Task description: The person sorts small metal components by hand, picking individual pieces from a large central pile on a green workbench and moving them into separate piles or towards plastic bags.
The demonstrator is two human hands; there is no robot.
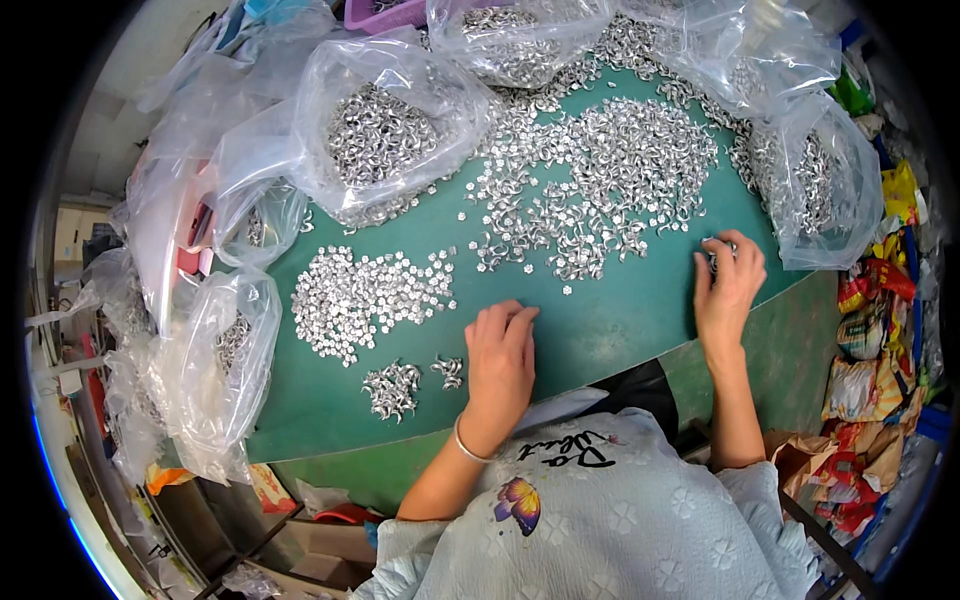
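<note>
My left hand [503, 352] rests on the green table with its fingers bent and drawn together. What it holds, if anything, is hidden. Left of it lie a tiny cluster of curved silver pieces [448, 373] and a somewhat larger little pile [391, 390]. Near the table's right edge, my right hand [732, 290] curls its fingers and thumb around small silver metal pieces [713, 261]. Ahead of both hands spreads a big heap of shiny curved metal pieces [640, 165]. A separate spread of small flower-shaped silver pieces [365, 293] lies farther left.
Clear plastic bags of metal pieces ring the table: one at the back left [318, 150], another at the right [858, 190]. A purple basket [385, 14] stands at the far edge. Colourful packaging [865, 310] is piled beyond the right side; an open cardboard box [320, 548] sits below.
</note>
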